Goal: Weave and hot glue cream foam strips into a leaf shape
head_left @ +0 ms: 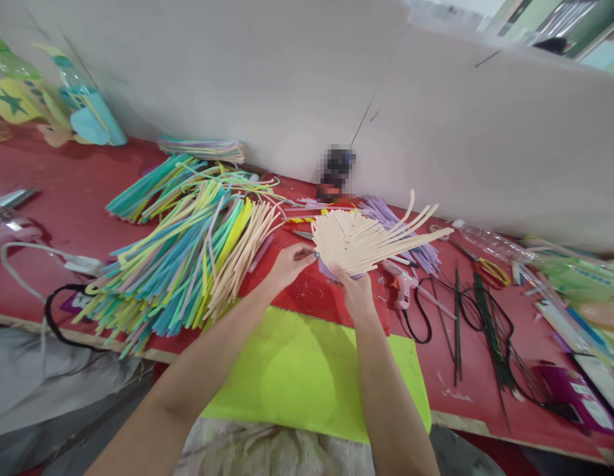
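Now, before us stretches a red table [78, 172], its front edge worn and pale, pushed up against a plain light wall [237, 79] that a few thin dark marks cross. At upper right the wall ends, and part of a brighter room shows beyond. On the table, in front of us, lie a red sheet [307, 291] and, nearer, a yellow-green sheet [307, 370] reaching past the table's edge.

Above the red sheet is our cream leaf-shaped piece [346, 238], its loose strip ends fanning to the right. Our right hand [356, 294] grips its lower edge, thumb on top; our left hand [293, 264] has its fingers curled at the left edge, and we cannot tell whether they pinch it.

To our left spreads a big heap of coloured strips [168, 264], with a blue decorated bottle [96, 119] against the wall behind. To our right lie a pink glue gun [404, 285], yellow-handled scissors [492, 271] and a clear bottle [499, 243] on its side. A pixelated patch hides something at the wall's foot.
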`<state>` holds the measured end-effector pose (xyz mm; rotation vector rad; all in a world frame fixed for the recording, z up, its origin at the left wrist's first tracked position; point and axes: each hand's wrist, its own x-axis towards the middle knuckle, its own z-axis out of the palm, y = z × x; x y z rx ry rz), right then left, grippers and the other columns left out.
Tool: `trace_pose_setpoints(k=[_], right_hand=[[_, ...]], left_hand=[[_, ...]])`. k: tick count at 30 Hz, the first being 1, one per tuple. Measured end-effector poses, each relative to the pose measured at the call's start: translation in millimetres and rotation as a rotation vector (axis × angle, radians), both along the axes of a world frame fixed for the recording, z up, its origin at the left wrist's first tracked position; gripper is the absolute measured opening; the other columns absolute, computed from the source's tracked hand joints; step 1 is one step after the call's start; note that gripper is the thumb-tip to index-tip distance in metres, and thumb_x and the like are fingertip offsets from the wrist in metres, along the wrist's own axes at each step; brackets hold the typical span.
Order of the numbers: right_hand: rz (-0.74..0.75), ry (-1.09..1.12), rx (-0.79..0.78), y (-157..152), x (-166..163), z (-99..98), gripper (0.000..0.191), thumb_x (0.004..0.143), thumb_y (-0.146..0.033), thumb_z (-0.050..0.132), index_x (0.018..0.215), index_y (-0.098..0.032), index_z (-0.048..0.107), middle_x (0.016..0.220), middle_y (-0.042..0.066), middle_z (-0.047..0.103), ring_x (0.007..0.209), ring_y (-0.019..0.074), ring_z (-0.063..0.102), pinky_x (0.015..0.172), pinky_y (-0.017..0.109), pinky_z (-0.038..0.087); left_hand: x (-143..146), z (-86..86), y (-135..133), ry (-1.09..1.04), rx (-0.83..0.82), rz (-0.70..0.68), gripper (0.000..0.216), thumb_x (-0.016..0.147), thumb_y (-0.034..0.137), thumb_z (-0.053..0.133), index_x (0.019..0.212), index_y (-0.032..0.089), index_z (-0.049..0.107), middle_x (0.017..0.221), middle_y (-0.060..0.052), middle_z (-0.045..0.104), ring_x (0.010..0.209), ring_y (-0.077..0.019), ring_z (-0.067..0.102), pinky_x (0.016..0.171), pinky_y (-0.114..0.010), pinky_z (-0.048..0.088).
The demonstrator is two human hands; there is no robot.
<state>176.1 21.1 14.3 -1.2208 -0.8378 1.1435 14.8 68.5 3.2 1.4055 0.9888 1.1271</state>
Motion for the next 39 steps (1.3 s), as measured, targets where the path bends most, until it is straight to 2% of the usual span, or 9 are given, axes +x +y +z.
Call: trace_pose_setpoints(k=[8,16,21,32,39], right_hand=[[0.004,0.017,0.003,0.1,0.5,-0.9,0.049,0.055,-0.034,0.083,0.1,-0.019,0.071,0.098,0.004,0.074,0.082,0.0205,0.069,0.061,0.031,0.061],[-0.015,0.039,-0.006,1.7,0.9,-1.6,0.049,0.055,-0.032,0.083,0.1,-0.018,0.071,0.102,0.005,0.074,0.085,0.0213,0.069,0.058,0.029,0.061],[0.006,0.042,-0.003,0.7,0.7,-1.6,0.048,0.056,-0.033,0.082,0.101,-0.019,0.071,0.1,0.004,0.074,0.082,0.0206,0.07,0.06,0.03,0.061],[-0.002,0.042,-0.01,1.5,0.7,-2.4,0.048,0.054,-0.034,0.083,0.099,-0.018,0.071,0.099,0.005,0.074,0.08,0.0195,0.069,0.058,0.028,0.06],[0.012,0.041,-0.011,1.9,2.1,-4.8,0.049,0.055,-0.033,0.083,0.1,-0.019,0.07,0.102,0.005,0.074,0.083,0.0208,0.069,0.058,0.029,0.06]], left_hand=[[1.5,-1.6,0.7,-0.033,-0.011,-0.007,0.022,0.073,0.033,0.066,0.085,0.014,0.064,0.087,-0.006,0.07,0.084,-0.0184,0.065,0.085,-0.034,0.048],[1.5,1.2,-1.2,-0.045,-0.008,-0.022,0.031,0.077,0.045,0.062,0.085,0.016,0.065,0.083,-0.005,0.069,0.08,-0.0171,0.063,0.079,-0.031,0.048],[3.0,-1.4,-0.6,-0.049,-0.01,-0.01,0.029,0.071,0.041,0.07,0.084,0.016,0.063,0.086,-0.005,0.069,0.083,-0.0177,0.064,0.085,-0.033,0.048],[3.2,-2.8,-0.1,-0.06,-0.026,-0.004,0.022,0.071,0.032,0.068,0.085,0.015,0.064,0.088,-0.006,0.07,0.085,-0.0181,0.064,0.087,-0.035,0.048],[4.1,-4.9,1.0,-0.088,-0.051,0.0,0.024,0.069,0.035,0.07,0.083,0.016,0.064,0.085,-0.005,0.07,0.083,-0.0176,0.064,0.087,-0.034,0.047]])
